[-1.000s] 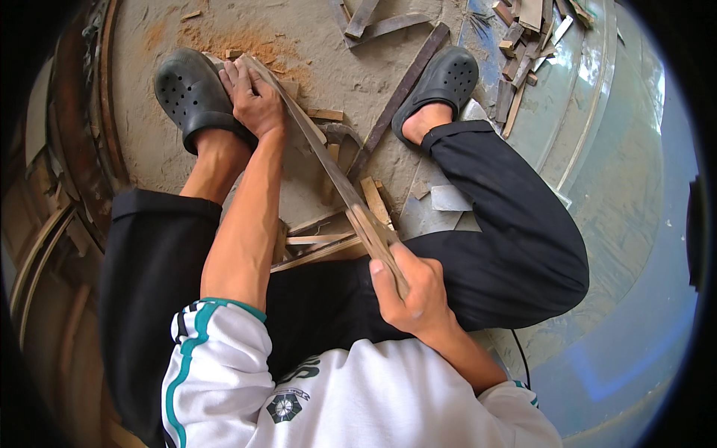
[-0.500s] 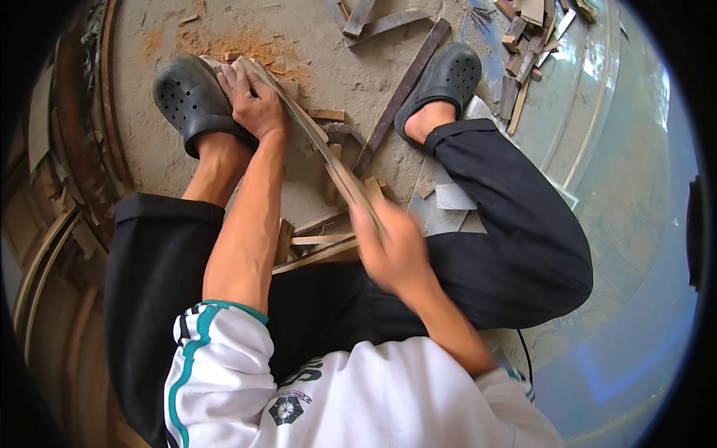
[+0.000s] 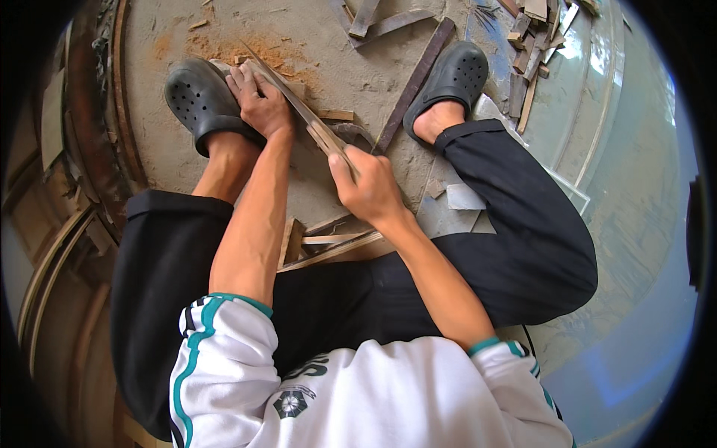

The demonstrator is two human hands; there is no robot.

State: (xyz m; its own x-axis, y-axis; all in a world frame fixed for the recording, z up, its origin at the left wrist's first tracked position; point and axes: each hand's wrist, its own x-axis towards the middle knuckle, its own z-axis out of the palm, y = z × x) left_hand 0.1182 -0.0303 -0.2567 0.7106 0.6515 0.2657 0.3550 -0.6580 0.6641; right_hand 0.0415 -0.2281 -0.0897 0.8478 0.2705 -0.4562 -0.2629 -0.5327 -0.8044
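Note:
My right hand point(image 3: 367, 187) is closed round the wooden handle of a handsaw point(image 3: 293, 95). Its thin blade slants up and left, with the tip out past my left fingers. My left hand point(image 3: 263, 103) bears down on a small piece of wood point(image 3: 254, 67) beside my left clog point(image 3: 197, 101), its fingers bent over the wood close to the blade. Much of that piece is hidden under my hand and the saw. Reddish sawdust point(image 3: 280, 54) lies on the floor around the blade's tip.
A dark wooden strip point(image 3: 415, 84) runs beside my right clog point(image 3: 457, 75). Wood offcuts point(image 3: 530, 48) are heaped at the far right, next to glass sheets point(image 3: 597, 142). A hammer-like curved metal head point(image 3: 352, 134) lies beyond my right hand. A wooden frame piece point(image 3: 332, 250) lies between my legs.
My right hand has pushed the saw forward and up-left, so the blade reaches farther past my left hand. The left hand keeps its hold on the wood; the whole view has shifted slightly.

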